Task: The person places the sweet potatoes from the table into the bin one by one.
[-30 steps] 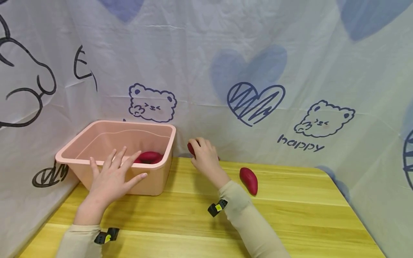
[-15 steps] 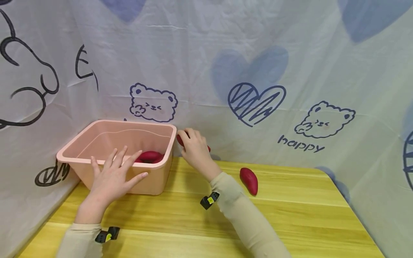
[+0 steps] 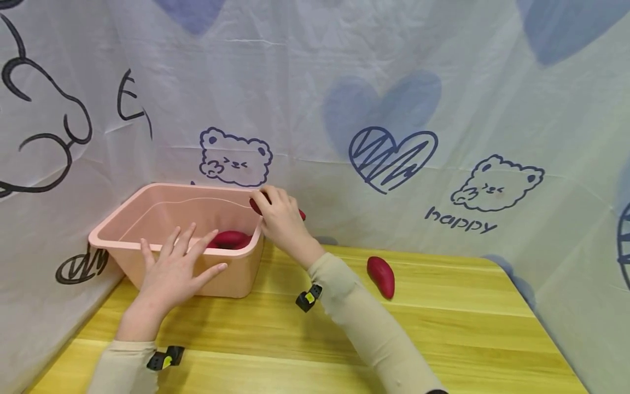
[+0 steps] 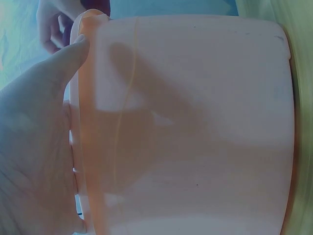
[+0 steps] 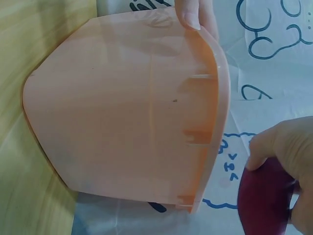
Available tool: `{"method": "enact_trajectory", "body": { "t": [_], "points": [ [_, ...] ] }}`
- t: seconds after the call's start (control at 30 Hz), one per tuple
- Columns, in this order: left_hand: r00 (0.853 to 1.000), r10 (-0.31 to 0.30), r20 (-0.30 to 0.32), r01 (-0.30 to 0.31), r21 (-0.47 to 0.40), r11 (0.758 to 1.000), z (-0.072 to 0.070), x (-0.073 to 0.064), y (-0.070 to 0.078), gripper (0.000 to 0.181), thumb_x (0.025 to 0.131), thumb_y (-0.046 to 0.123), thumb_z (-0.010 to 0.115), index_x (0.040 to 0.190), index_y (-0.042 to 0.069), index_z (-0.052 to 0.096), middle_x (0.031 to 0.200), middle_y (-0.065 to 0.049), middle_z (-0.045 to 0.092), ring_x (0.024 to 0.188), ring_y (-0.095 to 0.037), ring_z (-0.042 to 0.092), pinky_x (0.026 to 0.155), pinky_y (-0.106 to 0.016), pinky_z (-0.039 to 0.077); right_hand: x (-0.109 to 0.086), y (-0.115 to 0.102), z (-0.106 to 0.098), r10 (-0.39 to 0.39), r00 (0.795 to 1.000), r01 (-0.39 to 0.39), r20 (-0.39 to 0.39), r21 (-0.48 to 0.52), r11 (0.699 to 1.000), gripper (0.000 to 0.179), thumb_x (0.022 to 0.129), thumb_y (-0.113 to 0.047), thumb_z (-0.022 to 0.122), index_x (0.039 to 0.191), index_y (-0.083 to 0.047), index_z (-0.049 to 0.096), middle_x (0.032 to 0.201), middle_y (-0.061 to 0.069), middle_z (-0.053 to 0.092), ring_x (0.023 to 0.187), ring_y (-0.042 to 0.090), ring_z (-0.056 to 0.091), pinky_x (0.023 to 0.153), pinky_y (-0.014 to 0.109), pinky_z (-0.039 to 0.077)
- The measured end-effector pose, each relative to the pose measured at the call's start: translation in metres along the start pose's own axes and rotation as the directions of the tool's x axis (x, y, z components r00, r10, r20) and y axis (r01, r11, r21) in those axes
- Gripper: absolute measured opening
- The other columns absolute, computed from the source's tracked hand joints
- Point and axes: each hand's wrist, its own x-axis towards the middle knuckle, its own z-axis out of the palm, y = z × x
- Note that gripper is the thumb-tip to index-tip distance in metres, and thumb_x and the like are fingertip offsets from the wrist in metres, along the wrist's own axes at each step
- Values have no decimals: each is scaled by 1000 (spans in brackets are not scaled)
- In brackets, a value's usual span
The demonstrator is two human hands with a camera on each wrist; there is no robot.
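In the head view, my right hand (image 3: 283,221) grips a dark red sweet potato (image 3: 255,206) at the right rim of a pink plastic bin (image 3: 233,282). The right wrist view shows thumb and fingers around that sweet potato (image 5: 264,203), above rim height beside the wall. My left hand (image 3: 169,273) lies over the bin's near rim with fingers spread; its thumb (image 4: 73,51) touches the rim in the left wrist view. Inside the bin, red sweet potatoes (image 3: 230,239) show at the right end, partly hidden by the near wall.
Another red sweet potato (image 3: 381,277) lies on the yellow wood-grain table (image 3: 443,328), to the right of my right forearm. A pale cloth backdrop (image 3: 315,109) with printed bears and hearts hangs close behind the bin and along both sides.
My right hand has carried the sweet potato left and up, from the back of the table to the bin's right rim. My left hand has stayed in place.
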Motion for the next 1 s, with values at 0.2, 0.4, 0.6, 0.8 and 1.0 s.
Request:
{"method": "enact_trajectory", "body": {
  "t": [0.2,0.4,0.6,0.8,1.0],
  "points": [
    [1000,-4,2,4,0,1000,0,0,-1,76,87,74,46,151,36,32,160,-19,24,145,-48,17,105,-76,-20,10,-5,6,-104,992,107,-67,34,994,38,89,-2,59,124,-16,59,125,9,57,118,27,54,94,44,52],
    [1000,-3,5,3,1,1000,1,0,-2,76,87,74,46,151,35,32,160,-20,25,145,-47,17,104,-77,-19,19,-11,14,-168,984,171,-62,49,984,36,90,-7,62,124,-15,59,125,8,57,117,25,54,95,42,52],
    [1000,-5,8,5,-4,1000,1,-1,-3,76,87,74,46,151,34,34,160,-20,24,146,-47,16,104,-77,-20,29,-15,22,-212,977,212,-5,55,976,38,92,-15,64,129,-17,57,129,8,56,122,25,53,101,41,50],
    [1000,-7,16,7,-6,1000,2,0,-2,77,87,75,45,151,35,34,161,-19,23,147,-46,15,105,-76,-20,35,-14,29,-235,970,231,55,71,970,44,91,-23,67,132,-19,54,132,7,53,124,22,51,93,36,51],
    [1000,-13,8,13,0,1000,3,0,-2,76,86,75,45,150,35,34,161,-18,24,147,-45,15,106,-75,-20,40,-11,34,-284,956,276,76,100,956,46,92,-19,65,135,-19,50,135,8,52,128,23,49,100,33,48]
  ]
}}
